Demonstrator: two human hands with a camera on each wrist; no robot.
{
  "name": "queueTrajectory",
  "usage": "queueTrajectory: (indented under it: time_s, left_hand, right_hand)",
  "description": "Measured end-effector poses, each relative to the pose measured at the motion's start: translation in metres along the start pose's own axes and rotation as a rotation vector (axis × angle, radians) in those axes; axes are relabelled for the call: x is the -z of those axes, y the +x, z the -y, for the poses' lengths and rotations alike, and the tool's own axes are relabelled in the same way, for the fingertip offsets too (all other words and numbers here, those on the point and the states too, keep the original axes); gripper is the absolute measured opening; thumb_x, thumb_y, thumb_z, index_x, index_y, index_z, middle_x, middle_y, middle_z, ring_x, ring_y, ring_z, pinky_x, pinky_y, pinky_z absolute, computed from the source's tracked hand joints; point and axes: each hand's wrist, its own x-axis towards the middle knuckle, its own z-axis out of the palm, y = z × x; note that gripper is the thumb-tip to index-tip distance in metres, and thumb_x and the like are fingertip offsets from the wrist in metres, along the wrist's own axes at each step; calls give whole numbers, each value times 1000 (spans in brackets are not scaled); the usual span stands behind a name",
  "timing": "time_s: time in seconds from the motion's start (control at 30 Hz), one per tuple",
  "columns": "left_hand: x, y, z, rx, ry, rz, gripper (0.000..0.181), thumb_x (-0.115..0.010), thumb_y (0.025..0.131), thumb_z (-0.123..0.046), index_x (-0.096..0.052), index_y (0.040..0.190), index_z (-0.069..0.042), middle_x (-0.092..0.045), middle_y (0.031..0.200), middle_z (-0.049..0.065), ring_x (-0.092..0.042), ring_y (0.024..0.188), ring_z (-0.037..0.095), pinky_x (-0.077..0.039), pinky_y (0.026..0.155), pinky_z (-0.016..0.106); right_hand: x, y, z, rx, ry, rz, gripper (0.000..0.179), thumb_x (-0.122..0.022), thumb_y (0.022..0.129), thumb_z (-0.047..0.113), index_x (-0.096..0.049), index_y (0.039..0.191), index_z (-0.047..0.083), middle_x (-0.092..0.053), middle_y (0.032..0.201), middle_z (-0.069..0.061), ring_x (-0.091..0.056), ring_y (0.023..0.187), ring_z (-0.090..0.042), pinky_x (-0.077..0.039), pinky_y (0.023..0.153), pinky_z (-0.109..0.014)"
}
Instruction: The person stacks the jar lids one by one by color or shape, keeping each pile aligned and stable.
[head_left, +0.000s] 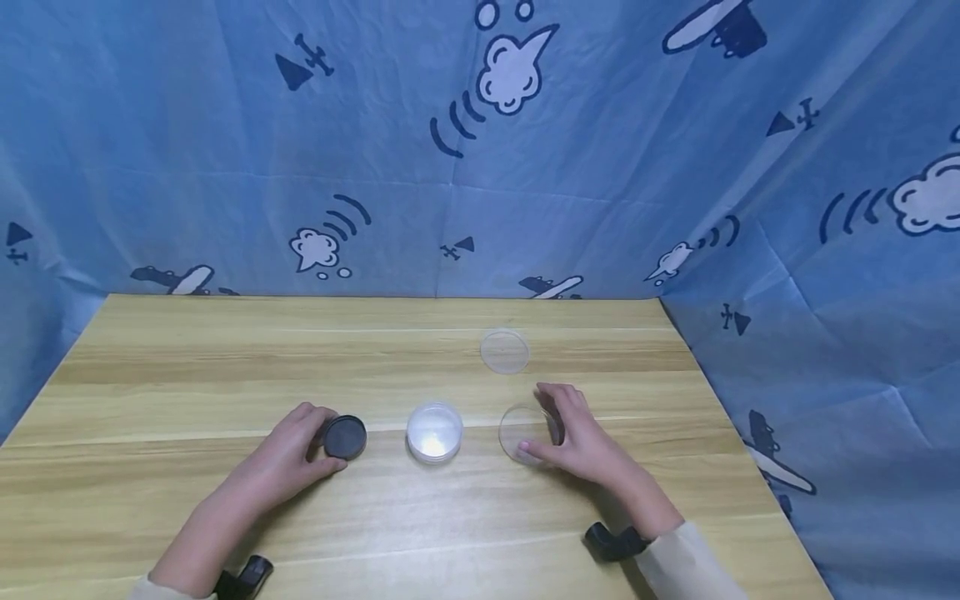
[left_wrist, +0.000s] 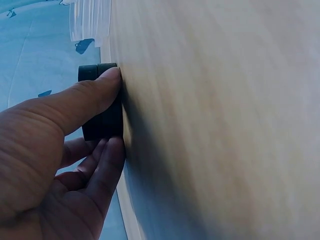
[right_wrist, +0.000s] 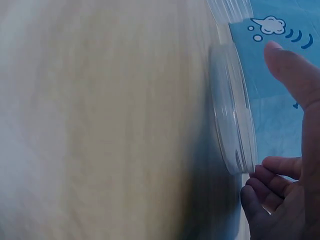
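My left hand (head_left: 288, 458) grips a small black round container (head_left: 346, 437) at the left of the work area. In the left wrist view its side (left_wrist: 104, 122) shows a seam, with the thumb on one side and the fingers opposite. To the right, my right hand (head_left: 583, 442) spreads around a clear shallow round dish (head_left: 516, 432). The thumb overlaps this dish in the head view. Seen from the right wrist, the thumb stands apart from the dish (right_wrist: 231, 110) while fingertips are right at its edge. Between the hands sits a taller clear round container (head_left: 435, 435).
A thin clear disc (head_left: 506, 351) lies flat farther back on the wooden table (head_left: 225, 375). Blue printed cloth (head_left: 390, 167) hangs behind the table's back edge and along its right side. Black camera mounts (head_left: 613, 543) are on both wrists.
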Motion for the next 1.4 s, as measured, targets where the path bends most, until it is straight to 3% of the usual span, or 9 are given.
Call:
queueTrajectory:
  time_s: [0.67,1.03,1.4]
  left_hand:
    - [0,0,0,7,10,-4,47,-90,81,-17,-67,120,-4,-65,108,7,-59,97,17,-54,87,43]
    - [0,0,1,1,8,-4,46,-90,81,-18,-67,119,-4,-64,107,7,-59,96,17,-53,86,42]
    - [0,0,1,4,6,-3,47,-91,81,-19,-67,119,-4,-64,106,6,-57,94,15,-52,83,39]
  right_hand:
    - [9,34,-19,-75,21,-15,85,-79,93,36,-36,154,-4,-43,153,-28,-40,145,-45,-33,122,-64]
    - [11,61,-23,-112,49,3,92,-82,91,37,-32,157,-4,-41,155,-27,-41,146,-44,-32,124,-61]
    - [9,76,-24,-111,62,1,93,-82,90,36,-32,157,-5,-41,152,-27,-41,143,-43,-32,125,-59]
